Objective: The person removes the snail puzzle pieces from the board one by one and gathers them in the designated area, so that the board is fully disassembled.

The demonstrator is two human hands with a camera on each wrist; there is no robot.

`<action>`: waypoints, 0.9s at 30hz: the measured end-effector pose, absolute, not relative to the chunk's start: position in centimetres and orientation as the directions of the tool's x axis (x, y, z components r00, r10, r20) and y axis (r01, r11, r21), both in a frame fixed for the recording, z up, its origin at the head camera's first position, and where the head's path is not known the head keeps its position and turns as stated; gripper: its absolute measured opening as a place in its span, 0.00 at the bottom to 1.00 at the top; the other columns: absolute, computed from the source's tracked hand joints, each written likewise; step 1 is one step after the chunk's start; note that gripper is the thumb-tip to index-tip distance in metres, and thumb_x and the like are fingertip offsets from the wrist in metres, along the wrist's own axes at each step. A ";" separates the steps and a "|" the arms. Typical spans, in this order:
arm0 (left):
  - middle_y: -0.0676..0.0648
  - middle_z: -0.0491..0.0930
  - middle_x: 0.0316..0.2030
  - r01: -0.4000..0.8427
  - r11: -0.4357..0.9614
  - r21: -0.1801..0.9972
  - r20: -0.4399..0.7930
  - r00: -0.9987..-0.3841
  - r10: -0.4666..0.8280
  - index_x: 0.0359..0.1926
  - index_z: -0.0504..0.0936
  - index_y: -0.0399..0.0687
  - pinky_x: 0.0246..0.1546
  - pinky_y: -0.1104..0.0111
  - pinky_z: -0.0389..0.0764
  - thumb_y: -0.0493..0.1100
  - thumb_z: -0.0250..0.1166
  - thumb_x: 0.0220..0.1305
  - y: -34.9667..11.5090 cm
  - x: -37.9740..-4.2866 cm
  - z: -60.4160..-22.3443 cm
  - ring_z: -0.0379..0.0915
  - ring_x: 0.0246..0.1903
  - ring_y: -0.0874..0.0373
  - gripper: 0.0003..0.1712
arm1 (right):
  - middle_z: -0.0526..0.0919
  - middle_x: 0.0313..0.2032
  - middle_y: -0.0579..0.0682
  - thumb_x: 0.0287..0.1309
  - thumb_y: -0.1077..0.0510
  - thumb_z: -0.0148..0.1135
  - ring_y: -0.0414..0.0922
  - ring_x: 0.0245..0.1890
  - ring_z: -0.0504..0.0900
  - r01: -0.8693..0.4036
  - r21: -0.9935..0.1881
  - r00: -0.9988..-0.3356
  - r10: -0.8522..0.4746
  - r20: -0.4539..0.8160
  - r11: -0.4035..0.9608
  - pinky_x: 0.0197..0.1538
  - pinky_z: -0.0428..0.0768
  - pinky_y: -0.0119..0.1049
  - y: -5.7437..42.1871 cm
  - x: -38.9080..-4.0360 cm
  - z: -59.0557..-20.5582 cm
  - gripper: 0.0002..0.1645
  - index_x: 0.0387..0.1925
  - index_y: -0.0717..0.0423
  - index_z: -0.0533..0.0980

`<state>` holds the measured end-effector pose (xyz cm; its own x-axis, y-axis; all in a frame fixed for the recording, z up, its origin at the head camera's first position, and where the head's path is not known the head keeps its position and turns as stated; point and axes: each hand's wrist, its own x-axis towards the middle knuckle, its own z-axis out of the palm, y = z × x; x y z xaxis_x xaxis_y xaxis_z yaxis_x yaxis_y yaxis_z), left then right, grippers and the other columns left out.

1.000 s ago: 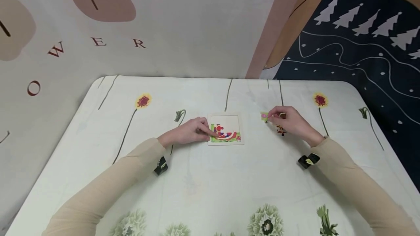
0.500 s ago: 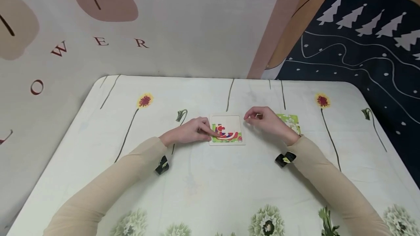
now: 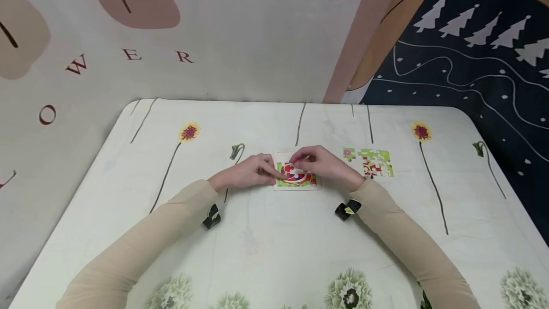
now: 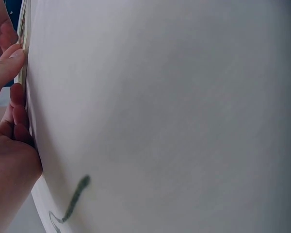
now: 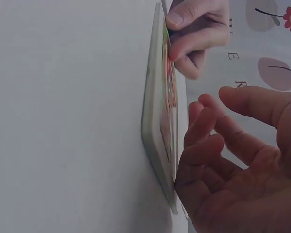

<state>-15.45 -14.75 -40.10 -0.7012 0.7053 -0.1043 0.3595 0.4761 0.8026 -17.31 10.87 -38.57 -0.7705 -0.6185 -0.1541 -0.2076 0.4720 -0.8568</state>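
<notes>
A square jigsaw puzzle board [image 3: 318, 186] lies on the table, partly filled with red, blue, white and green pieces in its lower part. My left hand [image 3: 253, 171] holds it at the left, thumb at the edge and index finger on the pieces. My right hand [image 3: 328, 165] is over the board, thumb and index drawn together at a red puzzle piece [image 3: 302, 170], mostly hidden in the head view. In the right wrist view my right hand [image 5: 242, 155] is beside the board's edge [image 5: 153, 126], its lower fingers curled.
Right of the board lie joined green and red puzzle pieces [image 3: 379, 161] and a separate green piece with a pink flower [image 3: 349, 153]. The white cloth [image 3: 257, 252] has printed flowers. A wall hanging stands behind, with a dark tree-patterned cloth [image 3: 484, 61] at the right.
My right hand has moved left from the loose pieces to over the board, uncovering those pieces. Red now shows under its fingertips. My left hand stays on the board.
</notes>
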 end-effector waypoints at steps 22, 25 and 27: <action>0.51 0.74 0.36 0.348 0.459 0.817 -0.099 -0.701 0.707 0.50 0.90 0.40 0.46 0.64 0.66 0.32 0.70 0.65 -14.8 -15.3 -39.9 0.64 0.41 0.57 0.13 | 0.81 0.38 0.56 0.63 0.68 0.60 0.46 0.34 0.77 -0.171 -0.856 -0.790 -0.588 -0.177 0.488 0.38 0.74 0.35 8.6 -16.9 -38.5 0.08 0.44 0.61 0.78; 0.51 0.74 0.36 0.341 0.461 0.820 -0.104 -0.702 0.704 0.51 0.90 0.40 0.47 0.64 0.66 0.32 0.70 0.65 -14.8 -15.3 -39.8 0.64 0.41 0.57 0.13 | 0.82 0.38 0.56 0.63 0.68 0.59 0.45 0.33 0.78 -0.170 -0.866 -0.793 -0.588 -0.163 0.470 0.37 0.75 0.35 8.4 -16.9 -38.3 0.06 0.41 0.61 0.77; 0.51 0.74 0.35 0.340 0.465 0.817 -0.108 -0.703 0.703 0.51 0.90 0.40 0.47 0.64 0.66 0.33 0.70 0.65 -14.8 -15.3 -39.8 0.64 0.41 0.57 0.14 | 0.82 0.37 0.55 0.64 0.68 0.60 0.45 0.33 0.78 -0.167 -0.864 -0.795 -0.583 -0.166 0.474 0.36 0.75 0.35 8.3 -16.9 -38.3 0.05 0.40 0.60 0.78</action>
